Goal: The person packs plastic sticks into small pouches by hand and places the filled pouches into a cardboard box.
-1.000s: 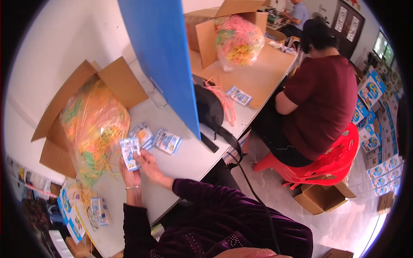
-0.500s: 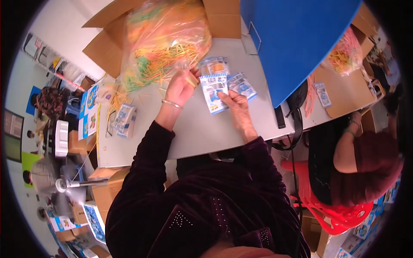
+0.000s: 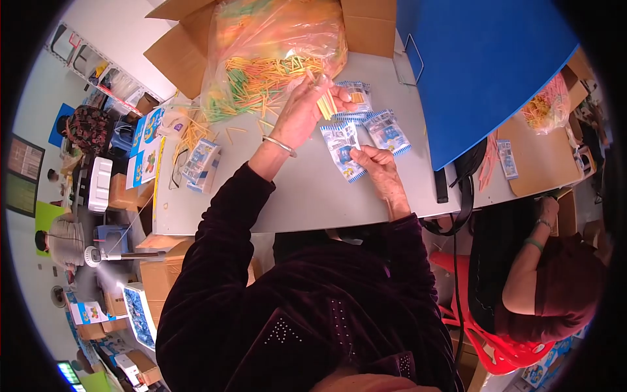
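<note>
My left hand (image 3: 302, 116) is closed around a small bundle of thin pale-yellow sticks (image 3: 326, 104), its fingers pointing toward the packets. My right hand (image 3: 381, 167) pinches the lower right part of a blue-and-white printed packet (image 3: 341, 147), held tilted over the table. Just behind it lie another blue-and-white packet (image 3: 388, 132) and a packet with a brownish window (image 3: 356, 96). Beyond my left hand, a large clear plastic bag (image 3: 277, 39) holds loose yellow, green and orange sticks (image 3: 251, 88).
An opened cardboard box (image 3: 179, 55) surrounds the bag. A blue panel (image 3: 480, 72) stands at right, with a black strap (image 3: 465, 189) beside it. Stacked packets (image 3: 201, 164) lie at the table's left. A co-worker (image 3: 555, 287) sits at right by a red chair (image 3: 486, 346).
My left hand has moved nearer the packets, and its bundle of sticks now shows clearly. My right hand still grips the packet, now tilted more. The whole view has shifted slightly.
</note>
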Motion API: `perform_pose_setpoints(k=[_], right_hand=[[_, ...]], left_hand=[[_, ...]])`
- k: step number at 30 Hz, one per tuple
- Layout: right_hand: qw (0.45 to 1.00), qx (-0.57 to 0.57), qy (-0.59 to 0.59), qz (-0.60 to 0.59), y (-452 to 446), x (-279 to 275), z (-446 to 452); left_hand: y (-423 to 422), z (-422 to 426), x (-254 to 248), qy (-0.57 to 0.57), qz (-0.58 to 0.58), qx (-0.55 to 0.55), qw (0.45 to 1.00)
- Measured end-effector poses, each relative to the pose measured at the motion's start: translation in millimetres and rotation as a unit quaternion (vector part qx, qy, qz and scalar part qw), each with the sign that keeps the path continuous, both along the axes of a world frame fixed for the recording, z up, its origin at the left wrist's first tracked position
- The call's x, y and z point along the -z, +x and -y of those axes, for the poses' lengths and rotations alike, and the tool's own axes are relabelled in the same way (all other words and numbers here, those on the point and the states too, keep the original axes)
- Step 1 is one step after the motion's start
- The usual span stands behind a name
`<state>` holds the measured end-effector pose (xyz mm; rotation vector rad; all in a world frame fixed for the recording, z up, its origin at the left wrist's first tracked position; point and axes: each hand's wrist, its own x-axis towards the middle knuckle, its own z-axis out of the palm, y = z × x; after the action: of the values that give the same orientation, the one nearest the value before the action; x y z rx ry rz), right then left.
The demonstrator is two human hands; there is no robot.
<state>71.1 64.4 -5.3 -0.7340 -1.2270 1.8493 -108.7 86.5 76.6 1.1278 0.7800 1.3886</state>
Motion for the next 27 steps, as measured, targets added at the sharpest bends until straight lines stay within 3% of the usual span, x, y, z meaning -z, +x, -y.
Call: perform_pose_setpoints(k=[12, 17, 24, 26, 27], right_hand=[[1.000, -0.005, 0.011, -0.017, 2, -3, 3], [1.000, 0.005, 0.022, 0.002, 2, 1, 2], [0.996, 0.034, 0.078, 0.029, 1, 5, -1], [0.998, 0.028, 0.054, 0.017, 3, 1, 3], [0.999, 0.022, 0.033, 0.003, 2, -2, 4]], left_hand=[[5, 17, 20, -0.025, -0.099, 0.036, 0.994], [3, 26, 14, 0.021, -0.250, 0.072, 0.965], [-12, 23, 27, 0.073, -0.290, 0.047, 0.953], [-11, 29, 20, 0.102, -0.460, 0.050, 0.881], [-11, 29, 16, 0.101, -0.461, 0.047, 0.880]])
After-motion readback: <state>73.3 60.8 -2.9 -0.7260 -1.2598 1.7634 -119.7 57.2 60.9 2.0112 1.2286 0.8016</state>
